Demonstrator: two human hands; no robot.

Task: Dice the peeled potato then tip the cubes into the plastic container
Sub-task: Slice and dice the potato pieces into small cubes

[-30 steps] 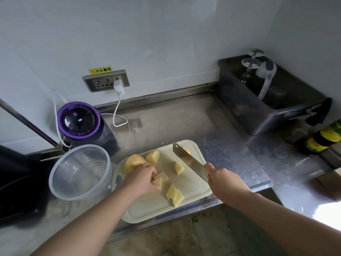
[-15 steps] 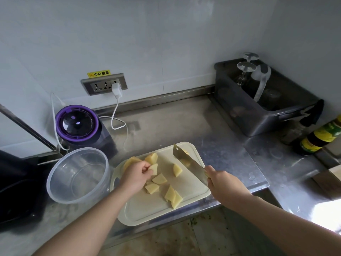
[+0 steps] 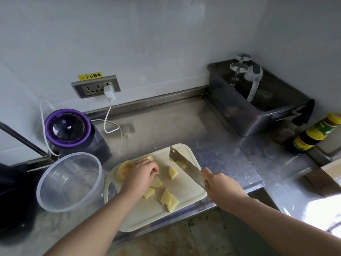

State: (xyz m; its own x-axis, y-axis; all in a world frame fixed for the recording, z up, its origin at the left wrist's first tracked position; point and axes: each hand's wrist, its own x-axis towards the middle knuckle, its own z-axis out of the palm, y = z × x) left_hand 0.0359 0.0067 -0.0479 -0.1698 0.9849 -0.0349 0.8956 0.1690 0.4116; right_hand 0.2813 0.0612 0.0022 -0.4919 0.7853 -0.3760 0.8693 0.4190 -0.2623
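Midway: left hand point(image 3: 140, 176) curls over potato chunks point(image 3: 167, 198); right hand point(image 3: 220, 187) grips the knife point(image 3: 186, 166); big piece point(image 3: 125, 169) uncut beyond the left hand; plastic container point(image 3: 71, 182) leftward holds nothing.

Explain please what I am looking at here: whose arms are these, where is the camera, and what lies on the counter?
There is no machine. A person wears one wide camera on the head, so you look forward and down along both arms.

The right hand holds a knife, blade slanted above the white board. The left hand rests on the potato pieces; a bigger uncut piece lies just left of it.

Left of the board stands a clear container with no potato in it. Behind it is a purple-rimmed appliance, and a white plug sits in the wall socket. To the right are a dark bin with glasses in it, and two bottles. Everything stands on a steel counter.
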